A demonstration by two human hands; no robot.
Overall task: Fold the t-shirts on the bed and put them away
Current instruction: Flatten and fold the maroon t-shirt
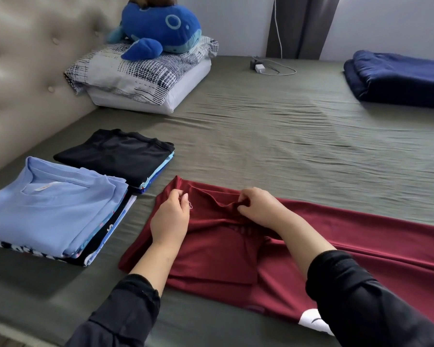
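Note:
A dark red t-shirt (336,241) lies lengthwise on the olive bed sheet (273,136), its left end folded over. My left hand (172,216) pinches the shirt's left edge near the top corner. My right hand (258,206) pinches a bunched ridge of the red cloth along the far edge. To the left stand two stacks of folded shirts: one topped by a light blue t-shirt (48,209), one topped by a black t-shirt (115,154).
A patterned pillow (140,73) with a blue whale plush (161,28) sits by the padded headboard (23,71). A charger and white cable (261,67) lie at the far edge. A folded navy blanket (398,76) lies at the far right.

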